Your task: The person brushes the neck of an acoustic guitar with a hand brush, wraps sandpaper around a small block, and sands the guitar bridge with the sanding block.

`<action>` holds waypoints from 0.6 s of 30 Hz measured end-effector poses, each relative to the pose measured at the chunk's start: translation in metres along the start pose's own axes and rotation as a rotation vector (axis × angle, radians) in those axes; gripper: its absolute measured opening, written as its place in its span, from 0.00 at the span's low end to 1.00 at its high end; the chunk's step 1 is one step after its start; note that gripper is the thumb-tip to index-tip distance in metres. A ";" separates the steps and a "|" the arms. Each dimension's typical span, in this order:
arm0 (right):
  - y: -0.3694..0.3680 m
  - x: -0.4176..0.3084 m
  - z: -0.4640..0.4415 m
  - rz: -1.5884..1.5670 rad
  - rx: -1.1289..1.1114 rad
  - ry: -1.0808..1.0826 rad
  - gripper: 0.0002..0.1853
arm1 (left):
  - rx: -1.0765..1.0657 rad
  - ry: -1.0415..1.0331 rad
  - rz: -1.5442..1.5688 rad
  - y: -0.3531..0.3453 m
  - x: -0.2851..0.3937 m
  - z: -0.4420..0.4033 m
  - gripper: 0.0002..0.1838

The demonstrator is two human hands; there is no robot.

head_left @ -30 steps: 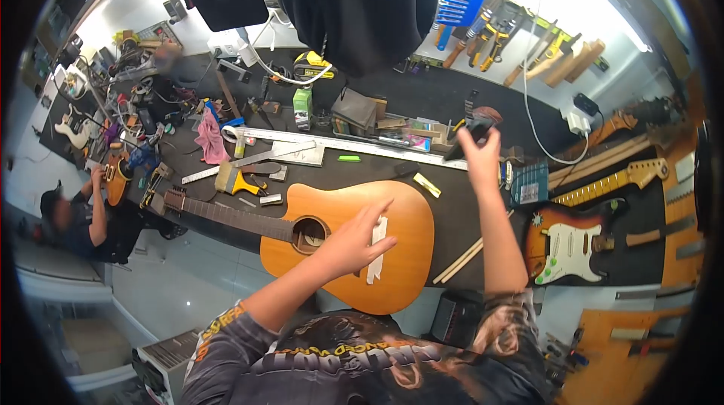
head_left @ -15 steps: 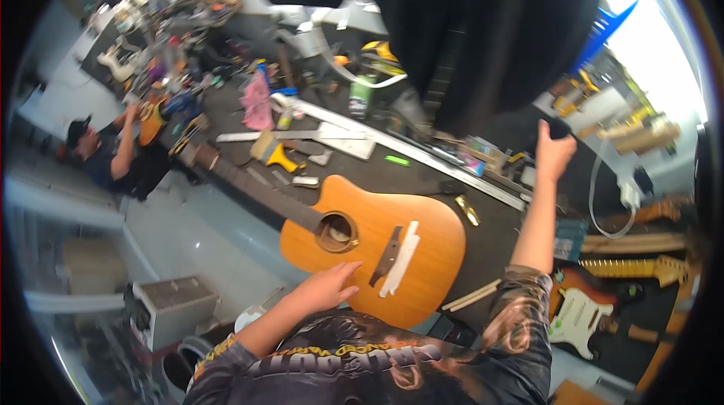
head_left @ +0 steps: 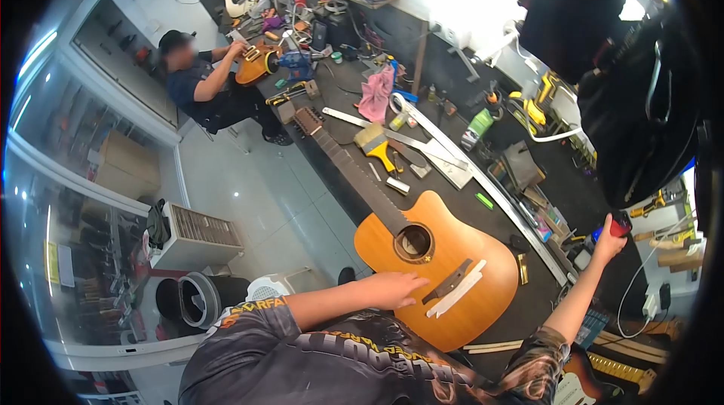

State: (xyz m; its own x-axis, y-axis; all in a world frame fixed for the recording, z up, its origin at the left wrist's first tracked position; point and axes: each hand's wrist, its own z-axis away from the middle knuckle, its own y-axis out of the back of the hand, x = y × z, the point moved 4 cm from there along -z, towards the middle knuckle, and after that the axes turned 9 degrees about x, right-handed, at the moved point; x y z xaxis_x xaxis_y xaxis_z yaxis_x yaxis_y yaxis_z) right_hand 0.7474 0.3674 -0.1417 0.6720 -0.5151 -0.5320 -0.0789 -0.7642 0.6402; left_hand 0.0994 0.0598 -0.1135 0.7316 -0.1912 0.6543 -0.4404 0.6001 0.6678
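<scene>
An acoustic guitar [head_left: 475,246] lies face up on the dark bench, its neck [head_left: 362,179] pointing to the far left. Beside its dark bridge [head_left: 448,282] runs a strip of white tape [head_left: 458,292]. My left hand [head_left: 396,289] is on or just over the guitar top, below the soundhole, with fingers stretched and nothing in them. Out to the right, my right hand [head_left: 608,242] is closed round a black-and-red object [head_left: 621,224], whose kind I cannot make out.
Behind the guitar lie a wide paintbrush [head_left: 373,141], a long metal ruler [head_left: 392,133], a pink cloth [head_left: 375,94] and a green spray can [head_left: 477,130]. A black bag [head_left: 641,111] hangs at upper right. Another person [head_left: 200,81] handles a guitar body at far left.
The view has swung left, so the guitar appears further right. My right hand now shows a black-and-red object in its grip. My left hand stays by the guitar top, fingers extended.
</scene>
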 end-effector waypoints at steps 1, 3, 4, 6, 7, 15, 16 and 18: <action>0.019 -0.009 0.014 -0.024 -0.030 -0.009 0.72 | 0.005 -0.020 0.005 -0.002 -0.006 0.004 0.35; 0.039 -0.006 0.045 -0.044 0.093 0.189 0.64 | 0.018 -0.054 0.006 -0.002 -0.015 0.012 0.35; 0.062 -0.015 0.073 -0.101 0.083 0.222 0.57 | 0.028 -0.068 0.003 0.000 -0.020 0.016 0.34; 0.110 -0.044 0.147 -0.175 0.163 0.405 0.40 | 0.046 -0.086 0.001 0.009 -0.029 0.024 0.34; 0.124 -0.053 0.185 -0.174 0.022 0.358 0.34 | 0.050 -0.091 0.001 0.014 -0.033 0.029 0.34; 0.274 -0.216 0.517 -0.601 -0.797 0.606 0.26 | 0.128 -0.152 0.014 0.062 -0.100 0.099 0.30; 0.285 -0.232 0.547 -0.582 -0.899 0.608 0.24 | 0.138 -0.146 0.016 0.070 -0.110 0.112 0.30; 0.297 -0.253 0.601 -0.582 -0.984 0.678 0.24 | 0.154 -0.131 0.021 0.085 -0.132 0.140 0.30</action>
State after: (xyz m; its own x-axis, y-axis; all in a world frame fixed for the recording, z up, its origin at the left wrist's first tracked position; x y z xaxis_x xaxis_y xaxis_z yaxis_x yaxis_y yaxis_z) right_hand 0.1115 0.0370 -0.1500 0.6803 0.3030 -0.6674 0.7125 -0.0599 0.6991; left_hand -0.1072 0.0271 -0.0934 0.6518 -0.2850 0.7028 -0.5367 0.4814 0.6929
